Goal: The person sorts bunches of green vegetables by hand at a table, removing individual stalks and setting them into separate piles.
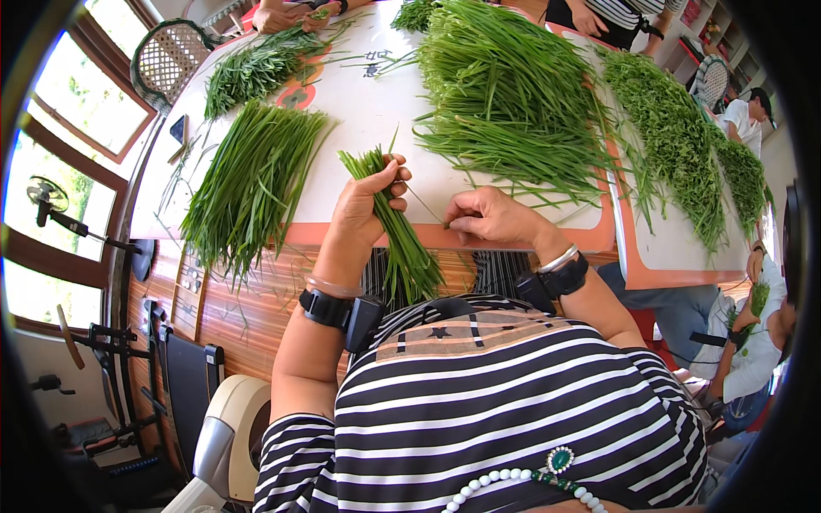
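My left hand is closed around a bunch of garlic chives, held upright at the table's near edge. The cut ends rise above my thumb, and the long leaves hang down toward my lap. To the right, my right hand pinches the end of a thin strand, which stretches across from the bunch. Whether it is a stem or a string I cannot tell. A pile of chives lies left of my hands, its leaves drooping over the table edge. Beyond my right hand spreads a larger heap of chives.
The white table has an orange border. A dark phone rests at its left edge. More greens cover the right-hand table. Other people's hands work at the far side, and a person holds greens at the right.
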{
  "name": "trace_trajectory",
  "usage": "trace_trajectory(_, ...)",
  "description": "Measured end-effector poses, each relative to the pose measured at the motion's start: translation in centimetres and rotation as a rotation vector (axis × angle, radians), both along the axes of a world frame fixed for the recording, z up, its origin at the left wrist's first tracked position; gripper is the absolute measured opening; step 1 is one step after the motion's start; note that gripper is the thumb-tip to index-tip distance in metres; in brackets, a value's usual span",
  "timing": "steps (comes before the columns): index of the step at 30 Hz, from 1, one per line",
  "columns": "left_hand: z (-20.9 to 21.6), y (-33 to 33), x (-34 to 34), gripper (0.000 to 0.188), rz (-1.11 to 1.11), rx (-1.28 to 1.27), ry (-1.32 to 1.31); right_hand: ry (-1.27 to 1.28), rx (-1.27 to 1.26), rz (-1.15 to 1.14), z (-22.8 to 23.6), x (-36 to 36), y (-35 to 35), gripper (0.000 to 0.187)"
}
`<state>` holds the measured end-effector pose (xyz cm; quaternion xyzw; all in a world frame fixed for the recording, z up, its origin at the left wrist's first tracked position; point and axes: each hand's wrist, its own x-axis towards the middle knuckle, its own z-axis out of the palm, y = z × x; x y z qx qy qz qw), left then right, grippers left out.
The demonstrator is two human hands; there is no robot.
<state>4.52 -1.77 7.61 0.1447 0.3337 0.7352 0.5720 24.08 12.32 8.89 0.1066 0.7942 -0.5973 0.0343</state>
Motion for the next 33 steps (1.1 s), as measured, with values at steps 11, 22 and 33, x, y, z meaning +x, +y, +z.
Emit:
trace_trajectory(11,-1.2,-1.0,-2.2,0.019,0.08,0.057,-0.068,0.066,-0.013,-0.039,-0.4,0.2,0.0,0.006)
trace_trajectory(22,-1.3,0.1,-1.8,0.015,0.235,0.052,-0.127,0.067,0.1,-0.038,-0.1,0.5,-0.5,0.009)
trace_trajectory(33,-1.0,2.8,0.6,0.021,0.049,0.169,-0.327,0.457,0.93,-0.544,2.0,0.4,6.9,0.006)
